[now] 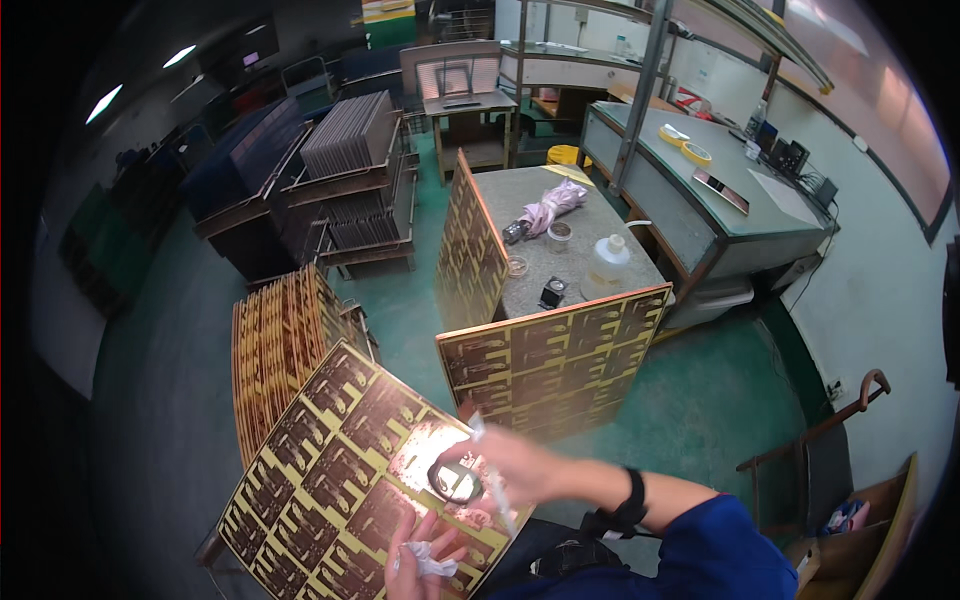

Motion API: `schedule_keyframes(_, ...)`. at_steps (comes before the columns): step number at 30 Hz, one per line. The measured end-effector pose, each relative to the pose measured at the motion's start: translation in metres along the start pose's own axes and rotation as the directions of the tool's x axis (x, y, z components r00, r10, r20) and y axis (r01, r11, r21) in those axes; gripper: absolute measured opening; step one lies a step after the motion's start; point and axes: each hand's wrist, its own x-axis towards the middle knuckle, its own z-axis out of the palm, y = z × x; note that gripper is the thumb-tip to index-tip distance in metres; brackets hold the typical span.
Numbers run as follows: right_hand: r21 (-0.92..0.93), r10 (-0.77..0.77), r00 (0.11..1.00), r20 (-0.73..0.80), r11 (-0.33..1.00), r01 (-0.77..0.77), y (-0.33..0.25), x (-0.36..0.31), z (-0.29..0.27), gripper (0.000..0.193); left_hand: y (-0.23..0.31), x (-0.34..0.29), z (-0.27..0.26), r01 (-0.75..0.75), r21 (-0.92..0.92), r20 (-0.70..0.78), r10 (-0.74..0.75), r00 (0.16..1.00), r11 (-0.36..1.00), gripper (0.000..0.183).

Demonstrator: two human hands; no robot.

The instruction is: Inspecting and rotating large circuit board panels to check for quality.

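A large copper and yellow-green patterned circuit board panel (310,463) lies tilted in front of me, with a bright glare on its right part. Over that glare my right hand (505,468) grips a dark-rimmed round ring (455,481), through which the panel surface shows. A slim whitish stick (497,487) runs along the same hand; how it is held is blurred. Low at the panel's near edge, my left hand (408,570) is turned palm up with fingers partly spread. A crumpled white tissue (430,560) is held among its fingers.
Two similar panels (555,365) (470,245) lean against a grey stone-topped table (625,240). On it stand a clear bottle (607,262), a small black stand (553,291) and a wrapped bundle (556,207). Stacked panels (275,350) are left; a chair (825,460) is right.
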Motion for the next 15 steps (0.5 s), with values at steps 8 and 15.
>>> schedule_keyframes(8, -0.367, -0.135, 0.355, -0.925, 0.555, -0.747, 0.099, -0.112, -0.32, 0.061, 0.019, -0.022, -0.032, 0.128, 0.368, -0.515, 0.087, 0.853, 0.921, 0.036)
schedule_keyframes(15, -0.211, 0.078, 0.241, -0.967, 0.281, -0.936, 0.197, -0.151, -0.416, 0.068, 0.04, -0.062, -0.076, -0.086, 0.132, -0.646, 0.151, 0.748, 0.988, 0.055)
